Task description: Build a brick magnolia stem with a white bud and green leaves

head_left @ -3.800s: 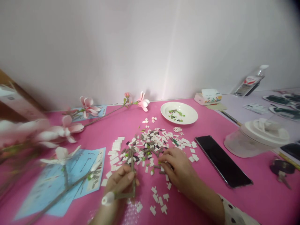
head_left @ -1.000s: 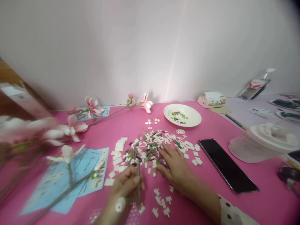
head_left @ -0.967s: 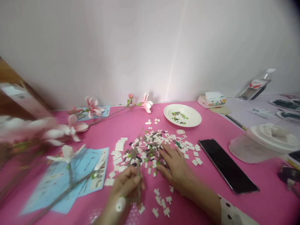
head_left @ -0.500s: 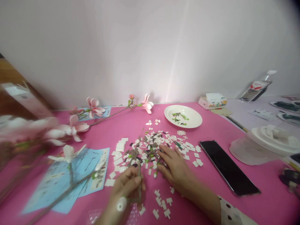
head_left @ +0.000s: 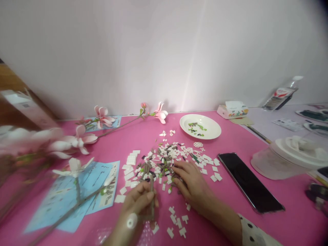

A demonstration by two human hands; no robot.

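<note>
My left hand is closed on a grey-brown brick stem, held upright between thumb and fingers; a side piece with a round white end lies across the wrist. My right hand rests at the right edge of a pile of small building pieces, fingers apart and fingertips among the parts. The pile mixes brown, white, green and black bits. Flat white tiles lie to its left, and white pieces with small stubs sit nearer to me, between my forearms.
Assembled magnolia branches lie at left over blue instruction sheets; another branch is behind. A white plate holds green parts. At right are a black phone, a lidded tub, a tissue pack and a bottle.
My right hand's fingers have shifted slightly over the pile's edge. The left hand still holds the stem in nearly the same place.
</note>
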